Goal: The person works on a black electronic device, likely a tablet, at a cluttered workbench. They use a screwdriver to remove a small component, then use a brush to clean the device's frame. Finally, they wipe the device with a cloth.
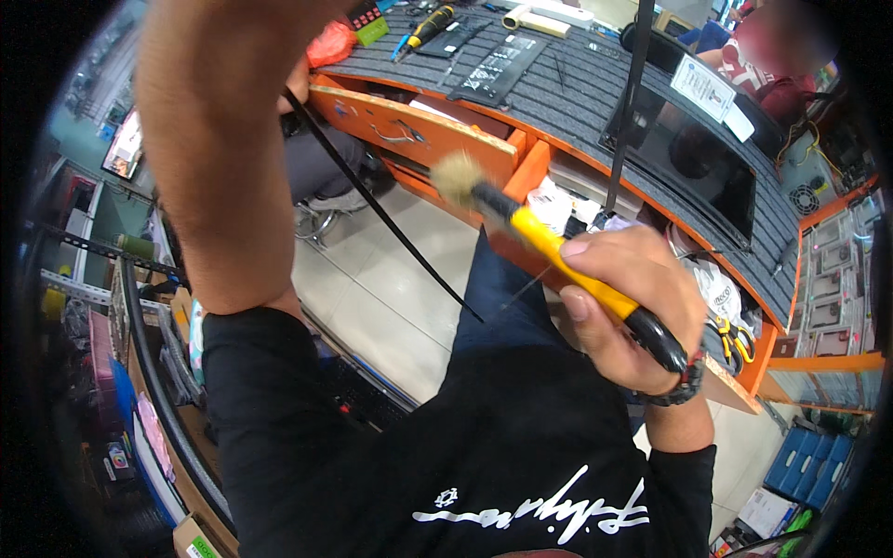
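My right hand (637, 307) is closed around a brush (549, 244) with a yellow and black handle. Its pale bristles point up and left, blurred by motion, in front of the open orange drawers. My left forearm (214, 158) rises along the left side and leaves the picture at the top, so my left hand is out of sight. Below the brush, my dark trouser leg (507, 288) shows in front of the drawers. A black strap (381, 205) hangs slantwise between my left arm and the brush.
The bench (586, 107) has a grey ribbed mat. On it lie a flat black battery (499, 70), a screwdriver (430, 28) and a dark screen panel (688, 163). An orange drawer front (419, 126) juts out. Pliers (735, 344) lie low right. Another person (777, 56) is beyond the bench.
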The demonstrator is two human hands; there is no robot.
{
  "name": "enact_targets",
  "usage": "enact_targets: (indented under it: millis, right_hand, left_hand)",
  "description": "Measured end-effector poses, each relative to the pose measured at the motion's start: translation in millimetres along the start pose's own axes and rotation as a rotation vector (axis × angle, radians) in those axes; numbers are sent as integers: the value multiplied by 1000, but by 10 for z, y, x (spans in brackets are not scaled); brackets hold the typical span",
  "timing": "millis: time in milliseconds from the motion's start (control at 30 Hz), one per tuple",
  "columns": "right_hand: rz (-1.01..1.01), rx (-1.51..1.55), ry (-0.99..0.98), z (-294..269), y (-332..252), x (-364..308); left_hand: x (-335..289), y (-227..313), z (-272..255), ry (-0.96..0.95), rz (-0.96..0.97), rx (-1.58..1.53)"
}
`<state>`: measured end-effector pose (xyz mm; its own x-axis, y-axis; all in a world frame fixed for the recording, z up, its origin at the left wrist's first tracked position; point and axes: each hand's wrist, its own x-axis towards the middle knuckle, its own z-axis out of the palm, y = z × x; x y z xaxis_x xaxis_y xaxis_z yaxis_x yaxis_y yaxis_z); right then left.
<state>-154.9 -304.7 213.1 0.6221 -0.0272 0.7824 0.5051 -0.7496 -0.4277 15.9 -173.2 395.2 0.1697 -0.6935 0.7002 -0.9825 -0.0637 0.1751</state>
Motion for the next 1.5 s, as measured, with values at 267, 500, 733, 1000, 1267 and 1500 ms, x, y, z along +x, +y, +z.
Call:
enact_targets:
  millis: [267, 500, 733, 1000, 1267, 1500]
  right_hand:
    - [-257, -60, 47, -121, -147, 500]
    - [-451, -170, -111, -142, -108, 505]
    - [-531, -259, -100, -4, -37, 565]
    - [-476, -282, -419, 67, 66, 237]
    - [-464, -152, -38, -162, -107, 578]
    - [-541, -222, -263, 7, 81, 425]
  left_hand:
    - [82, 160, -20, -35, -106, -54]
    - [63, 46, 26, 87, -3, 100]
    - [136, 26, 20, 126, 74, 53]
    - [238, 60, -73, 171, 150, 222]
    - [259, -41, -151, 97, 139, 39]
    - [249, -74, -282, 140, 88, 37]
